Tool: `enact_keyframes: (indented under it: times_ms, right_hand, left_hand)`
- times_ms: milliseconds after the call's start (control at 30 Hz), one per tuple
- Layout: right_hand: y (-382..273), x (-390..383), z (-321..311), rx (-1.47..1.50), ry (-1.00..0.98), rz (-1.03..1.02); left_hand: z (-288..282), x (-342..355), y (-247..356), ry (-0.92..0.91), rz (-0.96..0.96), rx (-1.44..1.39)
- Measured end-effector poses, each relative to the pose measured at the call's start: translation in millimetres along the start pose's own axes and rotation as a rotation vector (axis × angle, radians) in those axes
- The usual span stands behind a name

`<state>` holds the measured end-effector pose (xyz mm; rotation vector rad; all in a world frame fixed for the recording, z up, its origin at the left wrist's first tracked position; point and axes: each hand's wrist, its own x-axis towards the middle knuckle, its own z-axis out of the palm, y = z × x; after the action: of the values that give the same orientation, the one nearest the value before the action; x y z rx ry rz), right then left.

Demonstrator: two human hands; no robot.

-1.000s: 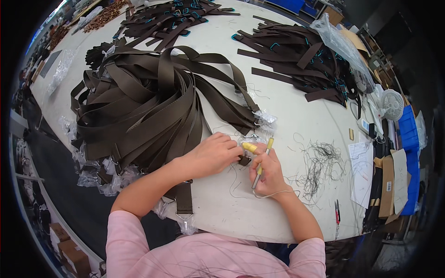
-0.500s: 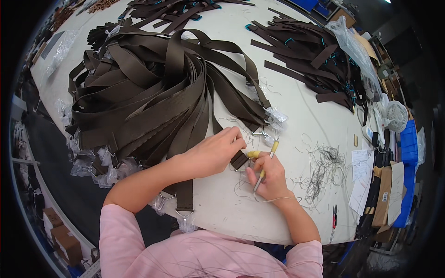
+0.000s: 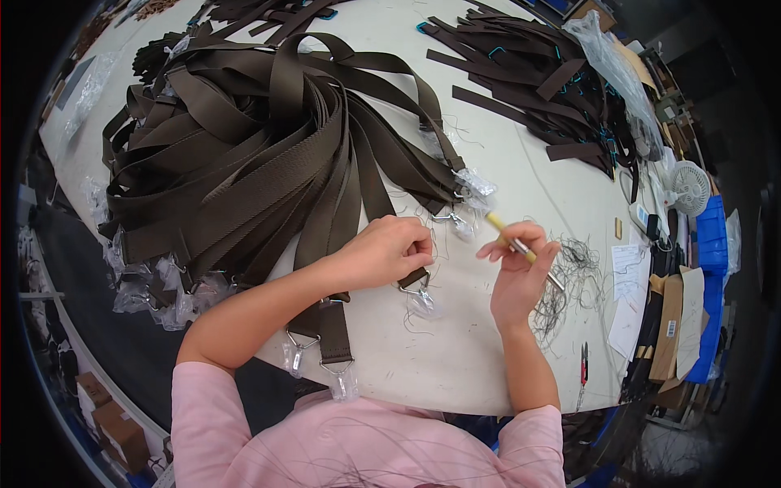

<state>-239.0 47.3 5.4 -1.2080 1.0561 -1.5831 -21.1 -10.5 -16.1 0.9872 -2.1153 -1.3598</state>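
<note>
My left hand [image 3: 389, 252] is closed on the end of a dark brown webbing strap [image 3: 376, 193], its fingers pinched over it. Just below those fingers hangs the strap's metal ring [image 3: 416, 286], with clear plastic wrap [image 3: 424, 305] around the fitting. To the right, my right hand [image 3: 519, 285] is raised above the table, holding a slim pen-like tool [image 3: 521, 249] with yellow and metal parts. The tool slants between the fingers, apart from the strap. A big heap of similar straps [image 3: 236, 154] lies to the left, many ends carrying metal fittings wrapped in plastic.
Loose dark threads [image 3: 573, 285] lie tangled right of my right hand. Small red-handled snips [image 3: 583, 366] rest near the front edge. Brown straps with blue-edged buckles [image 3: 529, 77] are piled at the far right. A white fan [image 3: 688, 187] and blue bin [image 3: 713, 236] stand beyond.
My right hand has drawn away from the strap end to the right, turning the tool over. The strap's ring and plastic wrap now show more fully below my left hand.
</note>
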Motion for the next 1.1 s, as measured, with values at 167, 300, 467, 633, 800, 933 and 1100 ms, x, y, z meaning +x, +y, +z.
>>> enact_keyframes:
  times_ms: [167, 300, 467, 633, 800, 933, 1100]
  right_hand:
    - [25, -26, 1, -0.124, 0.059, 0.391]
    - [29, -21, 5, -0.169, 0.033, 0.386]
    - [28, -21, 9, -0.204, 0.006, 0.384]
    - [29, -21, 8, -0.225, -0.011, 0.375]
    - [29, -21, 8, -0.220, -0.026, 0.369]
    - [31, -21, 9, -0.204, -0.015, 0.360]
    - [30, -21, 9, -0.207, -0.008, 0.373]
  left_hand:
    - [-2, 1, -4, -0.016, -0.096, -0.133]
    - [-5, 1, -1, -0.057, -0.157, -0.150]
    - [-3, -1, -5, -0.012, -0.115, -0.162]
    - [-5, 1, -4, -0.081, -0.176, -0.174]
    - [-6, 1, -3, -0.085, -0.175, -0.175]
    - [-5, 2, -5, -0.080, -0.174, -0.184]
    - [-6, 2, -3, -0.080, -0.200, -0.181]
